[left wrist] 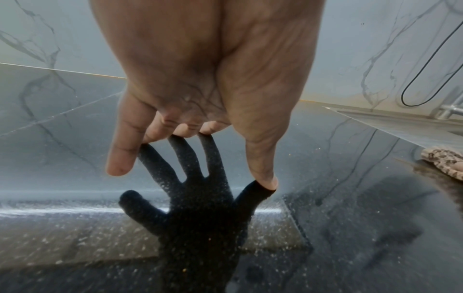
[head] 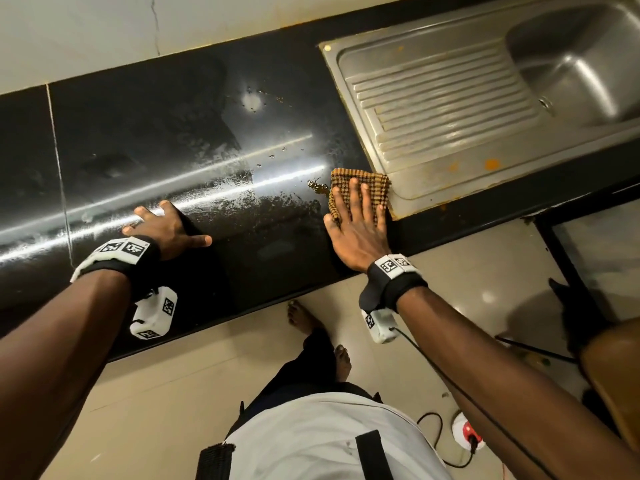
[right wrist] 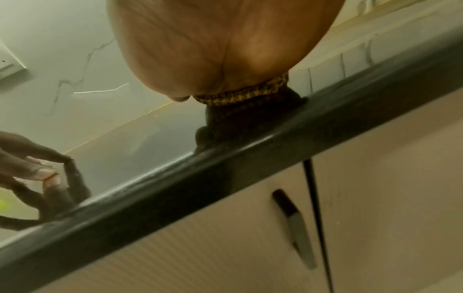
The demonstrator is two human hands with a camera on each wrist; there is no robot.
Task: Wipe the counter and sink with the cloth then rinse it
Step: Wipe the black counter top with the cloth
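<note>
A brown and yellow checked cloth (head: 372,181) lies on the black counter (head: 173,133), right at the front left corner of the steel sink (head: 450,109). My right hand (head: 360,209) presses flat on the cloth with straight fingers. The right wrist view shows only my palm over the cloth's edge (right wrist: 250,95). My left hand (head: 166,226) rests on the counter with its fingers spread, well left of the cloth. Its fingertips (left wrist: 117,168) touch the wet, streaked surface and hold nothing. The cloth (left wrist: 446,162) shows at the right edge of the left wrist view.
A brown spill (head: 317,187) sits just left of the cloth, and orange stains (head: 491,164) mark the sink's front rim. The basin (head: 581,64) is at the far right. Cabinet doors with a handle (right wrist: 295,228) stand below the counter edge. A socket (head: 465,433) with cables lies on the floor.
</note>
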